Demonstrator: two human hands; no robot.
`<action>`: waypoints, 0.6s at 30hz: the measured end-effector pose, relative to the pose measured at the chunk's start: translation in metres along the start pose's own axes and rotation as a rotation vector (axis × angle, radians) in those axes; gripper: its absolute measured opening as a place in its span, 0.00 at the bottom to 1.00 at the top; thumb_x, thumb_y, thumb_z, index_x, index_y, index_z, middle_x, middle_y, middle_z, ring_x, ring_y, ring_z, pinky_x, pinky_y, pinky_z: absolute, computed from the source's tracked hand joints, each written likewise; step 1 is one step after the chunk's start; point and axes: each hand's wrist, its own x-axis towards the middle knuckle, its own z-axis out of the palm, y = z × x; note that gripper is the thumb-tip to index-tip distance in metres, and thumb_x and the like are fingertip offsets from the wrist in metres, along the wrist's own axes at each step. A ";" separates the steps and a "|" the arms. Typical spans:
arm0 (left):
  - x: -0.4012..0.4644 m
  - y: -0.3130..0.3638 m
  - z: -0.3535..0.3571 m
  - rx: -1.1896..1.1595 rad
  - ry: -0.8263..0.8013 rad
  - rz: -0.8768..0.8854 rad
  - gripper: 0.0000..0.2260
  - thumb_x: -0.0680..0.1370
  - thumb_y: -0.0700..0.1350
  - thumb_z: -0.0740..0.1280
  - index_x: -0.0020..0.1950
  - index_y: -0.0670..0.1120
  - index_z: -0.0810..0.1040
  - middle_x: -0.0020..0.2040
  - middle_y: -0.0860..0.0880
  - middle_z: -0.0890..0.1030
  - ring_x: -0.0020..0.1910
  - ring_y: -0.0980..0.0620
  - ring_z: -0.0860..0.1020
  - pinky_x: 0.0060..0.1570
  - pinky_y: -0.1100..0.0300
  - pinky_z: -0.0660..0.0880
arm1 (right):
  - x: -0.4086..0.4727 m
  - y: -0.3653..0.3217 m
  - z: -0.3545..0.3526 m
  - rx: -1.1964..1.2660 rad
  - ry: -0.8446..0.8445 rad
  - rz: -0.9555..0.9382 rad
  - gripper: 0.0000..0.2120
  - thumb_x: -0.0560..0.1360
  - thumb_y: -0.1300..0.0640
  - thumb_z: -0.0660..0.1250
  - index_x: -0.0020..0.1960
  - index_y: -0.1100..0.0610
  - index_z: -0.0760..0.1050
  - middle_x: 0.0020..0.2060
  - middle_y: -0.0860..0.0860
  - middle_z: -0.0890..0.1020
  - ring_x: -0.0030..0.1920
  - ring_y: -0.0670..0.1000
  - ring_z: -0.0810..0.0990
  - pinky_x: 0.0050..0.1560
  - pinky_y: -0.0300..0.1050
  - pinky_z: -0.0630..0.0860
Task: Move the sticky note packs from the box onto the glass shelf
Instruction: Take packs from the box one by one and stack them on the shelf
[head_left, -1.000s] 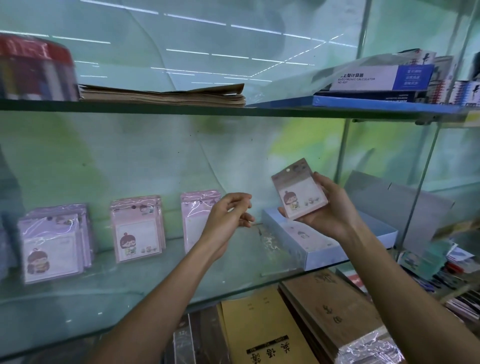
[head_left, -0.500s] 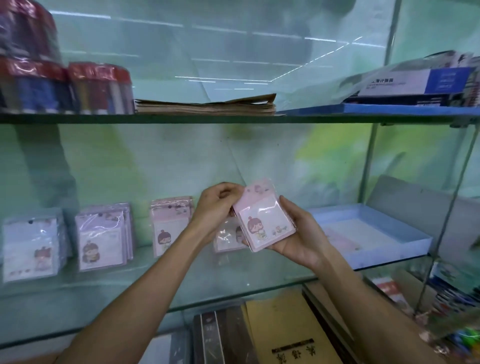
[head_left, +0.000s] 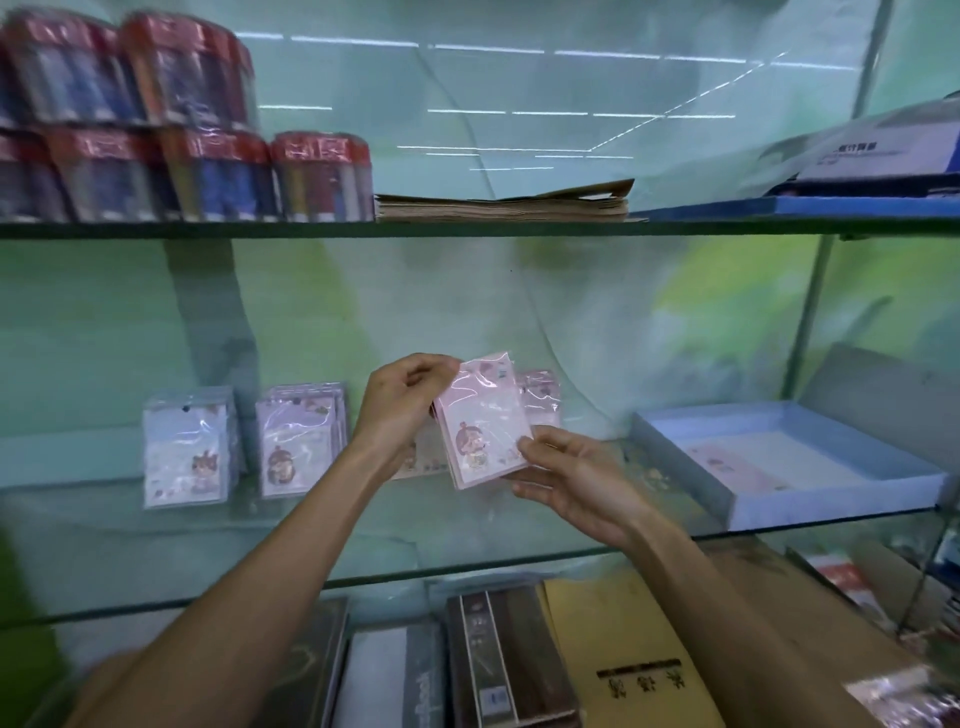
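Observation:
Both hands hold one pink sticky note pack (head_left: 483, 421) above the glass shelf (head_left: 467, 566). My left hand (head_left: 400, 405) pinches its upper left corner. My right hand (head_left: 566, 478) grips its lower right edge with the thumb on the front. Behind it another pink pack (head_left: 543, 400) leans on the back wall, partly hidden. Two stacks of packs (head_left: 189, 447) (head_left: 298, 441) stand further left on the shelf. The light blue box (head_left: 779, 462) lies open at the right end of the shelf with a pink pack flat inside.
The upper shelf carries red-topped wrapped bundles (head_left: 182, 130), a brown paper stack (head_left: 504, 202) and a blue-and-white box (head_left: 878, 156). Below the glass shelf lie a yellow envelope pack (head_left: 634, 660), dark boxes (head_left: 498, 665) and brown cartons. A metal upright (head_left: 805, 322) stands at the right.
My right hand carried the pack leftward from over the box toward the standing packs. My left hand came onto its top corner. The view swung left and up.

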 end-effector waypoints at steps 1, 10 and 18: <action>-0.002 0.001 -0.004 0.003 0.002 -0.003 0.03 0.76 0.40 0.70 0.45 0.46 0.83 0.42 0.48 0.84 0.37 0.57 0.78 0.38 0.65 0.74 | 0.001 0.001 0.004 -0.014 0.003 -0.008 0.05 0.77 0.65 0.65 0.45 0.59 0.79 0.43 0.58 0.85 0.41 0.53 0.83 0.41 0.43 0.80; -0.010 0.003 -0.046 0.072 -0.012 0.028 0.02 0.75 0.43 0.71 0.45 0.47 0.84 0.43 0.51 0.85 0.39 0.60 0.80 0.39 0.69 0.73 | 0.004 0.020 0.032 -0.307 0.023 -0.060 0.04 0.74 0.64 0.70 0.48 0.63 0.82 0.41 0.55 0.84 0.40 0.50 0.82 0.40 0.40 0.77; -0.017 0.004 -0.076 0.109 0.015 0.017 0.04 0.75 0.44 0.72 0.47 0.47 0.84 0.44 0.52 0.86 0.42 0.60 0.81 0.41 0.71 0.74 | 0.006 0.032 0.063 -0.439 0.005 -0.065 0.10 0.72 0.62 0.73 0.53 0.61 0.80 0.43 0.58 0.85 0.40 0.48 0.82 0.40 0.41 0.77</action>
